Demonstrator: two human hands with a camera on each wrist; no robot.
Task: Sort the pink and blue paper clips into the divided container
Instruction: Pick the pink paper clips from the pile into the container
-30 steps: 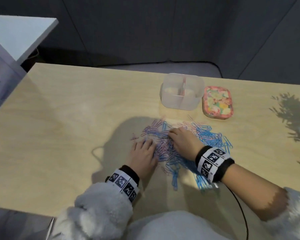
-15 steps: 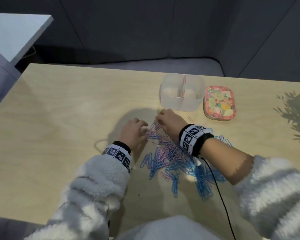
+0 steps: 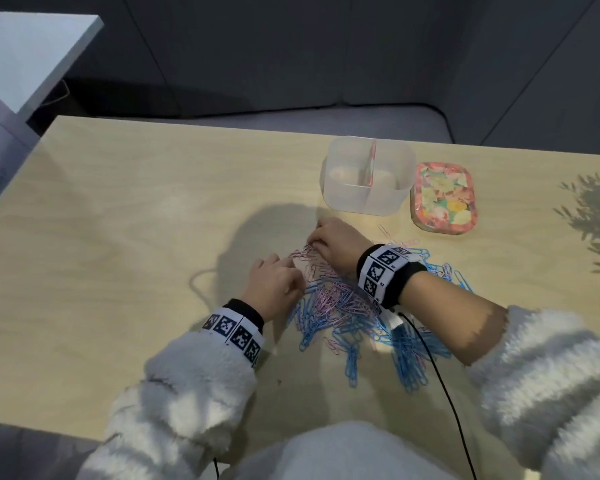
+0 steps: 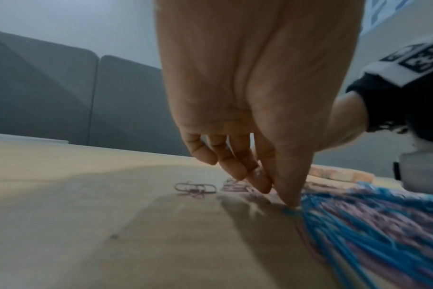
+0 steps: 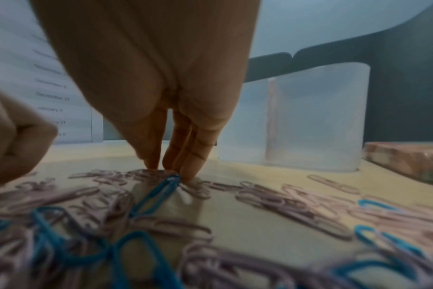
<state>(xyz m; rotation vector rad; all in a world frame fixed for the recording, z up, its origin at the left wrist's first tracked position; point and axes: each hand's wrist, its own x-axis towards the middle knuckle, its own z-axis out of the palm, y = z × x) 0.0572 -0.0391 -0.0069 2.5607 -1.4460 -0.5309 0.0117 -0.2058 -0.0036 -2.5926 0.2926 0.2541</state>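
Head view: right hand (image 3: 340,242) fingertips pressed onto pink clips (image 5: 146,174) at pile's far edge, grasp unclear. Left hand (image 3: 274,284) loosely curled, thumb on blue clips (image 4: 359,219). Divided container (image 3: 368,199) just beyond, patterned tin (image 3: 442,199) beside. Bare table (image 3: 118,237) left. Sheet (image 5: 52,97) reads "December 21".

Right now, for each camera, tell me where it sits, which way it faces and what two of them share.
Head: above, facing forward and down at the table; shows both forearms, left hand, right hand.
Left wrist: low along the left hand, facing its fingertips at the paper clip pile.
Right wrist: low along the right hand, facing the divided container.
Shared: head and right wrist both show the container and the floral tin.
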